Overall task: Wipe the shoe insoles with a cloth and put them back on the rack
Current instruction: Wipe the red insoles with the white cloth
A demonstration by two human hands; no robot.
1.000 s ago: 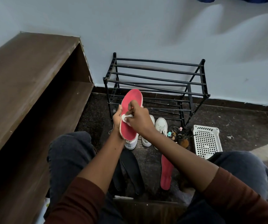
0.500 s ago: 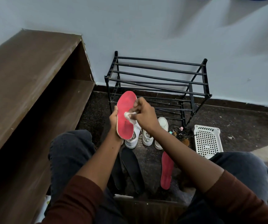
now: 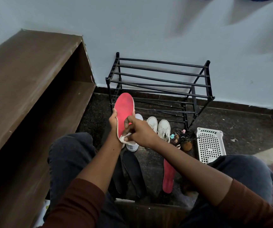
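1. Pale blue-grey wall (image 3: 149, 30) at back, dark speckled floor (image 3: 239, 122) below it; brown wooden shelf unit (image 3: 25, 76) runs down the left side.
2. Black bar rack (image 3: 158, 79) stands vs. the wall, approx. centre.
3. Red insole (image 3: 124, 107) is off the floor, in front of the rack's left end: toe end up, red face to camera, near upright w/ a slight tilt.
4. Left hand (image 3: 113, 123) grips it from behind at mid-length. Thumb lies on the left edge, one fingertip shows round the right edge, and the palm is hidden behind the insole.
5. Right hand (image 3: 139, 132) sits over the heel half, fingers curled in tight, pinching a small white cloth (image 3: 124, 139) btwn thumb & fingers. Cloth is pressed on the insole's lower end, just beside the left wrist.
6. Second red insole (image 3: 168, 176) lies flat on the floor, top end under the right forearm; two black insoles (image 3: 133, 171) lie side by side to its left.
7. Pair of white shoes (image 3: 163, 129) on the floor in front of the rack, toes toward it. One more white shoe (image 3: 132, 146) is mostly hidden under the hands.
8. White perforated basket (image 3: 210, 143) lies right of the rack; small bottles (image 3: 183, 131) & dark bits btwn it & the shoes.
9. Person is seated, knees in dark trousers either side, maroon sleeves pushed up the forearms.
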